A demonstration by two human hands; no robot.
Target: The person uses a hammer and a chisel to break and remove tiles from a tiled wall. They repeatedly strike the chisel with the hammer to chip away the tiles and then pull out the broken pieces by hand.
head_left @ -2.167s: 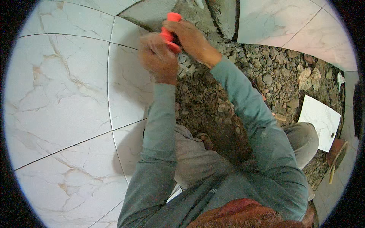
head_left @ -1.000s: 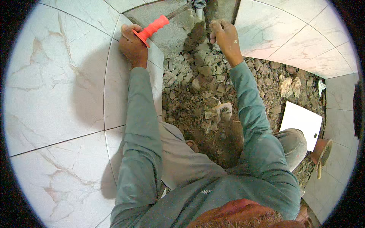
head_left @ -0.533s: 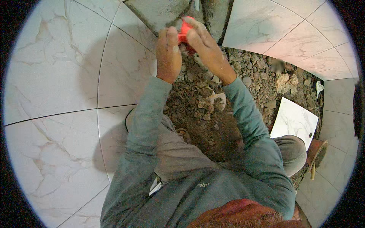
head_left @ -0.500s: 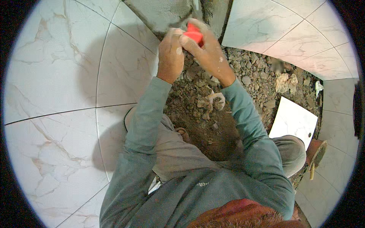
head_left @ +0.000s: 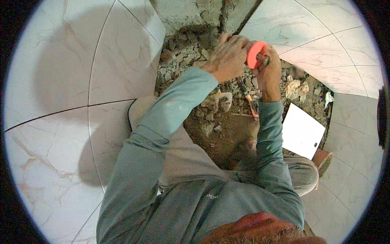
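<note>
My right hand (head_left: 271, 75) is closed around a bright red-orange round piece (head_left: 256, 54) with a flat, disc-like side and a greyish part at its middle. Close against its left edge is my left hand (head_left: 229, 57), with fingers curled and the fingertips hidden. Whether the left fingers grip the red piece or something small beside it, I cannot make out. Both hands are raised over broken rubble, near the far wall. Beneath them a tool with an orange handle (head_left: 252, 107) lies on the dirt.
Marbled tiles (head_left: 48, 158) cover the left side, and more tiles (head_left: 321, 49) stand at the far right. A white tile with a dark hole (head_left: 302, 132) lies by my right knee. Crumpled paper (head_left: 297, 87) rests on the rubble (head_left: 178, 61). A rough cement wall (head_left: 187, 14) rises at the back.
Both hands have shifted right with the red piece, which shows its flat side now. My left forearm reaches farther across. The orange-handled tool has come into sight.
</note>
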